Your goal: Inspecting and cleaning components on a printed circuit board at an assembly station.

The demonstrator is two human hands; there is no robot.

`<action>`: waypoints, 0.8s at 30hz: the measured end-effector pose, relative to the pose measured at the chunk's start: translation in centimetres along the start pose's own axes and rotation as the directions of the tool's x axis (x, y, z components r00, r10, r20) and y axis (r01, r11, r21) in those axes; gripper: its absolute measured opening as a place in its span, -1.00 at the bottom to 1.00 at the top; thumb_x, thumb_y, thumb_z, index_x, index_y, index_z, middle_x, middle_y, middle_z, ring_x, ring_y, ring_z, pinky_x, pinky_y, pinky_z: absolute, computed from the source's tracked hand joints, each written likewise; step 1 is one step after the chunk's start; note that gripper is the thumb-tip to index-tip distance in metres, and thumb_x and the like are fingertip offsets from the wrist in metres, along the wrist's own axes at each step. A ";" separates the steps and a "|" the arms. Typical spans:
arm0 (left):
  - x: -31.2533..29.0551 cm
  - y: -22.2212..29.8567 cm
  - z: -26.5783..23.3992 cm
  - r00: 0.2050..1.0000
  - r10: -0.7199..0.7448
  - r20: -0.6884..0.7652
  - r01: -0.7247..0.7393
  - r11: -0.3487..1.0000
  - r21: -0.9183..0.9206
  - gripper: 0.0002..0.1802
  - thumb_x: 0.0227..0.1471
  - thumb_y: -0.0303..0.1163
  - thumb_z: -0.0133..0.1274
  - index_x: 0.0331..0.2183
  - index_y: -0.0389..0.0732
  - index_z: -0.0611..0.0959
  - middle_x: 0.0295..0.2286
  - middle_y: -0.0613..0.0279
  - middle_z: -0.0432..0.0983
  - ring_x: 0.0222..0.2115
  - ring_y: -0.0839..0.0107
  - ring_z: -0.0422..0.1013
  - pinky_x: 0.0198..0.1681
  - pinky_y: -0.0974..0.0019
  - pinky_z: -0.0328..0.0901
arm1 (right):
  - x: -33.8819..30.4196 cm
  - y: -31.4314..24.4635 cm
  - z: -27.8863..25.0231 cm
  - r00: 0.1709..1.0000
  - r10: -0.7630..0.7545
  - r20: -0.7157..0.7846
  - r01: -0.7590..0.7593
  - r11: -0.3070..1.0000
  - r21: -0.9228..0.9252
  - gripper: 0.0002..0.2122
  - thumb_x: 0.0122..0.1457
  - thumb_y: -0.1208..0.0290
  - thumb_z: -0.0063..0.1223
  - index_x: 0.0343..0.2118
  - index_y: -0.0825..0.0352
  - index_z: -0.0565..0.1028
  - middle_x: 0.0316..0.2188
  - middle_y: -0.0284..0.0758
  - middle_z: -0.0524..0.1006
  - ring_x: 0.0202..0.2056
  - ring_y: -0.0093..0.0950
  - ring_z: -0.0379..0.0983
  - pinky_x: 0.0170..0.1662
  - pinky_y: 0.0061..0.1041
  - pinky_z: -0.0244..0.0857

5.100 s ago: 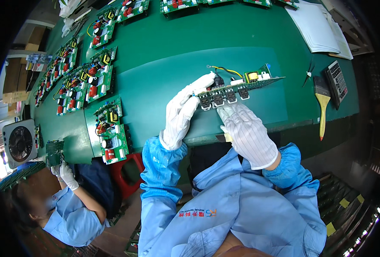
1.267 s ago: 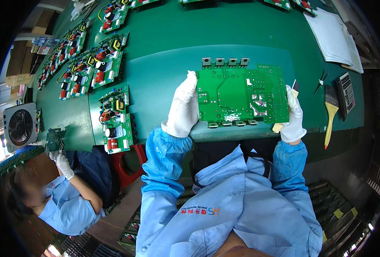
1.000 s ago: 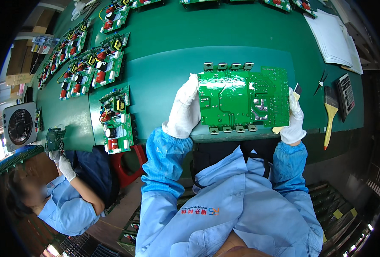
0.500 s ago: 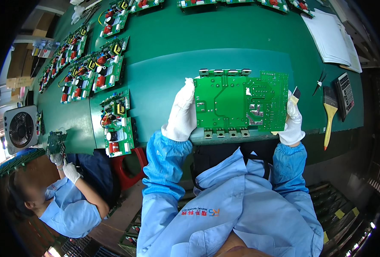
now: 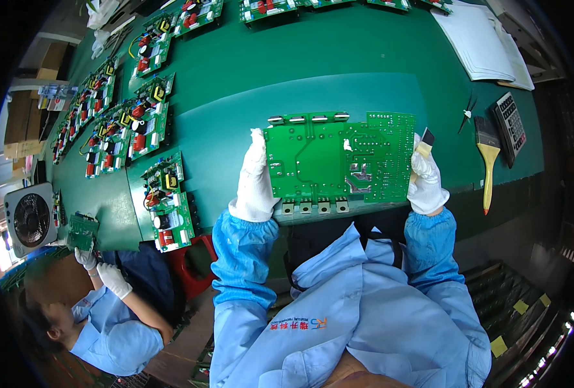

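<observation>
A green circuit board (image 5: 325, 161) is held up between my two gloved hands, its solder side showing. My left hand (image 5: 256, 181) is closed on its left edge, fingers partly behind it. At the right edge my right hand (image 5: 427, 181) grips the board as well. A small brush (image 5: 426, 141) with dark bristles and a pale ferrule or handle sticks up from the same hand. Metal-tabbed parts line the board's near and far edges. A white speck and bare solder patches show on its surface.
Several assembled circuit boards (image 5: 168, 200) stand on the green table (image 5: 235, 58), left and far. At right lie a paintbrush (image 5: 488, 161), black tweezers (image 5: 467, 114), a calculator (image 5: 510, 129) and papers (image 5: 474, 42). A co-worker (image 5: 115, 330) handles a board near a fan (image 5: 31, 218).
The view has shifted, so the table and things sit a little differently in the picture. Both my hands still hold the board, solder side showing. The co-worker's board has turned slightly.
</observation>
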State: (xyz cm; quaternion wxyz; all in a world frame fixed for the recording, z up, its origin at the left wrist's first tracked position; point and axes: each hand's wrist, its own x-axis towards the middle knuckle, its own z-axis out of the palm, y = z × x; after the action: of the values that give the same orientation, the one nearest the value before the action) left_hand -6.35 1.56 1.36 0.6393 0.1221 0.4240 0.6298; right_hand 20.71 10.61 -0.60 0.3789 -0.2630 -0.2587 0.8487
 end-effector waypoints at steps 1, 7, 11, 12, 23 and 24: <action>0.0 0.0 0.0 1.000 0.006 0.000 -0.006 1.000 0.004 -0.34 0.18 0.16 -0.16 0.01 -0.23 0.46 -0.10 0.14 0.47 -0.13 0.33 0.43 -0.07 0.20 0.35 | 0.0 -0.1 0.1 1.000 -0.004 0.003 0.004 1.000 -0.007 -0.77 0.12 0.44 0.18 -0.26 0.20 0.32 -0.44 -0.44 0.42 -0.73 -0.72 0.21 -0.74 -0.73 0.02; 0.4 -0.4 -0.6 0.999 0.033 0.031 -0.032 0.999 -0.029 -0.36 0.18 0.15 -0.15 -0.01 -0.21 0.48 -0.12 0.14 0.48 -0.15 0.32 0.44 -0.08 0.21 0.36 | 0.0 -0.1 -0.1 1.000 0.022 0.013 -0.022 1.000 -0.012 -0.77 0.09 0.47 0.19 -0.29 0.19 0.32 -0.53 -0.45 0.41 -0.76 -0.69 0.19 -0.74 -0.70 0.02; 0.5 -0.6 -0.9 0.999 0.034 0.035 -0.031 0.997 -0.070 -0.40 0.19 0.12 -0.14 -0.02 -0.21 0.51 -0.13 0.15 0.50 -0.15 0.32 0.44 -0.08 0.21 0.36 | 0.0 0.0 -0.4 1.000 0.014 -0.011 -0.014 0.999 -0.036 -0.76 0.08 0.47 0.20 -0.28 0.19 0.33 -0.55 -0.47 0.40 -0.77 -0.69 0.18 -0.74 -0.69 0.02; 0.5 -0.6 -0.9 0.999 0.035 0.033 -0.033 0.997 -0.074 -0.40 0.19 0.12 -0.14 -0.03 -0.21 0.51 -0.13 0.15 0.50 -0.15 0.32 0.44 -0.08 0.21 0.36 | -0.1 0.0 -0.4 1.000 0.005 -0.014 -0.006 0.999 -0.048 -0.76 0.08 0.46 0.21 -0.28 0.20 0.33 -0.55 -0.47 0.39 -0.77 -0.69 0.18 -0.74 -0.70 0.02; 0.9 -1.0 -2.1 0.980 0.057 0.190 -0.003 0.963 -0.270 -0.44 0.23 0.07 -0.18 0.00 -0.19 0.49 -0.08 0.15 0.47 -0.09 0.29 0.42 -0.03 0.18 0.33 | 0.0 0.1 0.0 1.000 -0.015 -0.022 0.013 0.996 -0.083 -0.73 0.08 0.42 0.22 -0.25 0.20 0.33 -0.59 -0.52 0.35 -0.78 -0.73 0.16 -0.73 -0.74 0.02; 1.0 -1.1 -2.0 0.980 0.050 0.192 0.009 0.956 -0.292 -0.44 0.23 0.07 -0.19 0.00 -0.19 0.49 -0.07 0.15 0.47 -0.09 0.29 0.42 -0.03 0.18 0.33 | 0.0 0.0 -0.2 1.000 -0.005 -0.001 0.005 0.998 -0.059 -0.73 0.08 0.41 0.23 -0.25 0.20 0.33 -0.60 -0.53 0.35 -0.78 -0.73 0.16 -0.72 -0.74 0.03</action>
State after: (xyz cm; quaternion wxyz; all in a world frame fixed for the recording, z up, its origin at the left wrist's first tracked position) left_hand -7.14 1.49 -1.04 0.6825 0.0928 0.2599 0.6768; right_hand 20.82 10.63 -0.78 0.3732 -0.2740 -0.2843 0.8395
